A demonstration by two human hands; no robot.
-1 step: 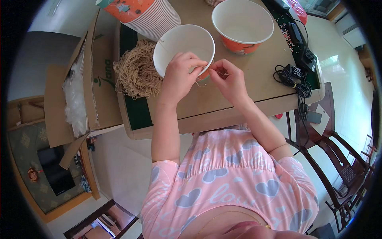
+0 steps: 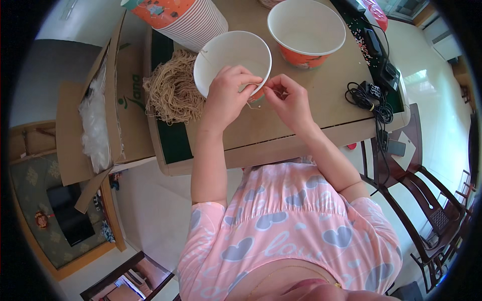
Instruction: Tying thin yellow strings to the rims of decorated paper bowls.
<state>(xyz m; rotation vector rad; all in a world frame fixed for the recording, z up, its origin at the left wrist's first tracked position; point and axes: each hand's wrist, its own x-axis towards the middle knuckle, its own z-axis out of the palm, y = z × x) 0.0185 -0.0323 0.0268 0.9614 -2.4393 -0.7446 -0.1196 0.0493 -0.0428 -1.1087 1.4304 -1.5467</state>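
Observation:
A white-lined paper bucket [image 2: 236, 47] with an orange outside stands tilted toward me. My left hand [image 2: 228, 95] is closed on its near right rim, thumb and fingers pinching the edge. Just right of that rim, my right hand [image 2: 291, 103] is closed in a pinch on what looks like a thin beige string, mostly hidden by the fingers. A short loose end of string [image 2: 255, 107] shows below the bucket, between the hands. Another bit of string hangs over the bucket's far left rim. A tangled hank of beige string [image 2: 173, 90] lies left of my left hand.
A second paper bucket [image 2: 306, 30] stands at the far right, and a nested stack of buckets [image 2: 196, 25] leans at the far left. Black cables [image 2: 369, 100] and adapters lie along the table's right side. An open cardboard box [image 2: 133, 100] adjoins the left edge.

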